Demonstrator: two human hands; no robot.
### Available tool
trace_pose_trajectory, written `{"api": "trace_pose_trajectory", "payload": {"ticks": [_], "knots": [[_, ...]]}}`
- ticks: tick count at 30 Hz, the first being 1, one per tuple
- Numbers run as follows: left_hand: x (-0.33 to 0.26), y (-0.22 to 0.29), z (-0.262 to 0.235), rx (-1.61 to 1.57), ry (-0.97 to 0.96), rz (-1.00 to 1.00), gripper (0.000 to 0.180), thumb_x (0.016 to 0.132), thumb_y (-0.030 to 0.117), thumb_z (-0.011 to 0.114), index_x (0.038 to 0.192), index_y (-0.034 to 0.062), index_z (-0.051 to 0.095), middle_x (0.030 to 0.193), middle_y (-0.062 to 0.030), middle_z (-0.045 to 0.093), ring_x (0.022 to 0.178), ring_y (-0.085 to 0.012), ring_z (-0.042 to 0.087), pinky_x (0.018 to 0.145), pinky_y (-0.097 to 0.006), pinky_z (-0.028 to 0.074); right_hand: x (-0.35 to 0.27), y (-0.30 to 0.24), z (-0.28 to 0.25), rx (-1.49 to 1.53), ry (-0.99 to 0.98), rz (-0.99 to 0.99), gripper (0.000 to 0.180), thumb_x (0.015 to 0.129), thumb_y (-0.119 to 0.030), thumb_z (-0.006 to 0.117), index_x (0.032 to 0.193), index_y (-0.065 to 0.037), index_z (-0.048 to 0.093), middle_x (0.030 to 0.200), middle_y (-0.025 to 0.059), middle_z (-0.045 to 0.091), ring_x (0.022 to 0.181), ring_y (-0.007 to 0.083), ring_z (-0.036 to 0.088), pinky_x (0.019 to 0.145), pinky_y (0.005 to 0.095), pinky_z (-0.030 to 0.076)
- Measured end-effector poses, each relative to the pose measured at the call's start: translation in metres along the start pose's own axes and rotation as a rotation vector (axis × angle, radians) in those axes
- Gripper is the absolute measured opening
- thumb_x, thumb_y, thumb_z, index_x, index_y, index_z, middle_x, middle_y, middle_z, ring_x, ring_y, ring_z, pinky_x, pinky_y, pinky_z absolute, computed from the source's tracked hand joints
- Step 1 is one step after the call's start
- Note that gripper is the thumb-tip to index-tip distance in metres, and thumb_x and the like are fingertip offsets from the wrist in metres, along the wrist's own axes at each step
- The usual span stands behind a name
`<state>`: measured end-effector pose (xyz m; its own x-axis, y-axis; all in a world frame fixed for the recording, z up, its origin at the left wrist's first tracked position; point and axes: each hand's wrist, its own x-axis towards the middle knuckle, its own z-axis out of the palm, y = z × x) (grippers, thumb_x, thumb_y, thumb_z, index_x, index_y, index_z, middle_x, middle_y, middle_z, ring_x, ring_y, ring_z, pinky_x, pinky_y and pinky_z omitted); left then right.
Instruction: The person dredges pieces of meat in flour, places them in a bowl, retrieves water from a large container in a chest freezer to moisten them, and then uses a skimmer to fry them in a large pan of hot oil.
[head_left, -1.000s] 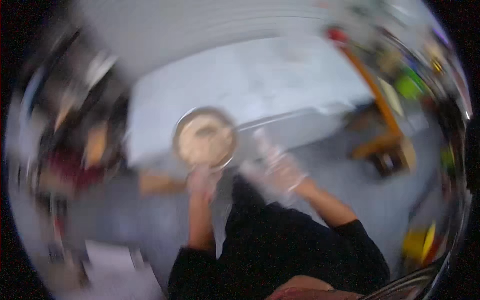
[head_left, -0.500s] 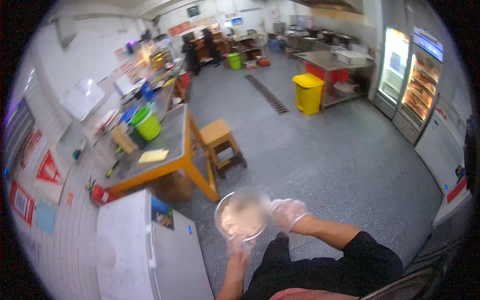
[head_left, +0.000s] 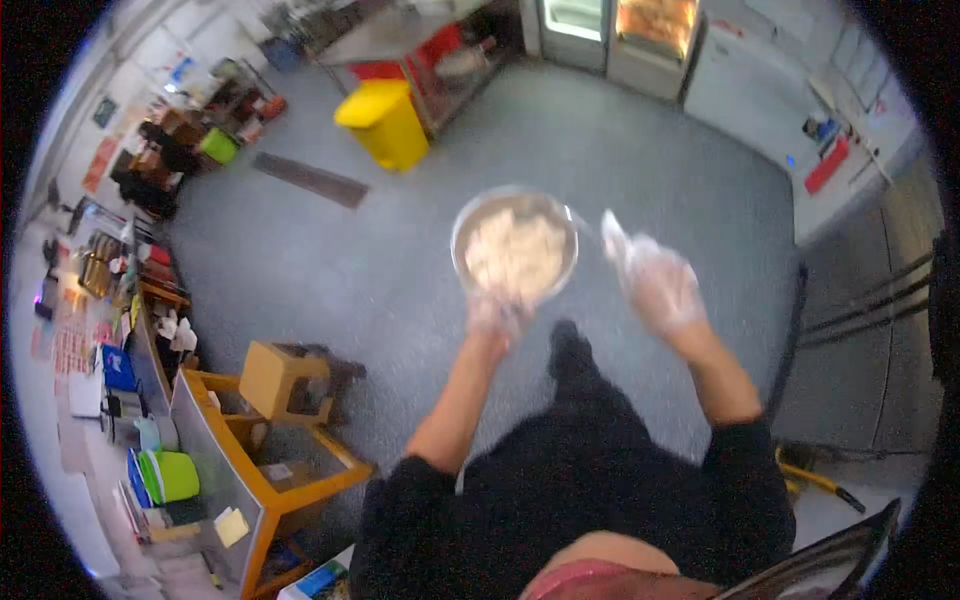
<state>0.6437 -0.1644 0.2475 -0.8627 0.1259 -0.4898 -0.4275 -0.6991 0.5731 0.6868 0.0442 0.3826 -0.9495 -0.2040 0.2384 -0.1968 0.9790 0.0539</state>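
A round metal bowl (head_left: 515, 247) of pale food sits at the upper centre of the frame, above grey floor (head_left: 330, 270). The gloved left hand (head_left: 497, 315) grips its near rim from below; the gloved right hand (head_left: 657, 283), just right, hangs with fingers released, holding nothing.

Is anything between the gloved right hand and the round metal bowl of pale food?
Nothing visible. The gloved right hand is raised just right of the round metal bowl of pale food, apart from it, with only grey floor behind the gap. The left hand grips the bowl's near rim.
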Motion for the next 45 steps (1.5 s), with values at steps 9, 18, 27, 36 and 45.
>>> {"api": "trace_pose_trajectory", "payload": {"ticks": [9, 18, 27, 36, 45], "knots": [[0.128, 0.044, 0.076, 0.032, 0.056, -0.045, 0.029, 0.091, 0.014, 0.041, 0.118, 0.0046, 0.046, 0.102, -0.0136, 0.061, 0.075, -0.023, 0.063, 0.041, -0.03, 0.046, 0.158, 0.066, 0.061, 0.092, -0.301, -0.245, 0.018, 0.081, -0.011, 0.045, 0.092, -0.004, 0.057, 0.08, 0.0156, 0.059, 0.074, 0.0307, 0.062, 0.064, 0.0413, 0.051], [0.318, 0.117, 0.129, 0.128, 0.076, 0.037, 0.032, 0.089, 0.013, 0.044, 0.12, 0.0087, 0.043, 0.104, -0.0117, 0.06, 0.077, -0.0235, 0.064, 0.041, -0.031, 0.049, 0.399, 0.108, 0.135, -0.087, -0.168, -0.176, 0.028, 0.086, -0.013, 0.042, 0.111, -0.004, 0.05, 0.082, 0.0113, 0.064, 0.072, 0.0306, 0.064, 0.057, 0.0416, 0.051], [0.528, 0.211, 0.214, 0.199, -0.077, -0.049, 0.035, 0.088, 0.014, 0.048, 0.122, 0.0126, 0.044, 0.108, -0.0099, 0.06, 0.087, -0.0249, 0.064, 0.044, -0.035, 0.051, 0.609, 0.219, 0.201, 0.164, -0.593, -0.259, 0.028, 0.089, -0.022, 0.041, 0.101, -0.005, 0.059, 0.089, 0.0164, 0.063, 0.081, 0.0321, 0.06, 0.071, 0.0408, 0.049], [0.707, 0.254, 0.28, 0.17, -0.206, -0.009, 0.036, 0.088, 0.017, 0.048, 0.124, 0.015, 0.042, 0.107, -0.0065, 0.061, 0.088, -0.0221, 0.063, 0.047, -0.033, 0.053, 0.797, 0.335, 0.307, 0.984, -0.753, 0.034, 0.029, 0.081, -0.029, 0.062, 0.1, -0.006, 0.064, 0.093, 0.0087, 0.062, 0.089, 0.0187, 0.057, 0.077, 0.0312, 0.045], [0.854, 0.34, 0.36, -0.007, -0.152, 0.271, 0.04, 0.092, 0.019, 0.042, 0.131, 0.0167, 0.033, 0.123, -0.0088, 0.052, 0.092, -0.0245, 0.062, 0.041, -0.031, 0.045, 1.01, 0.273, 0.251, 0.011, -0.545, -0.126, 0.023, 0.08, -0.021, 0.053, 0.087, -0.004, 0.067, 0.09, 0.0175, 0.065, 0.087, 0.0307, 0.063, 0.074, 0.0393, 0.051]]}}
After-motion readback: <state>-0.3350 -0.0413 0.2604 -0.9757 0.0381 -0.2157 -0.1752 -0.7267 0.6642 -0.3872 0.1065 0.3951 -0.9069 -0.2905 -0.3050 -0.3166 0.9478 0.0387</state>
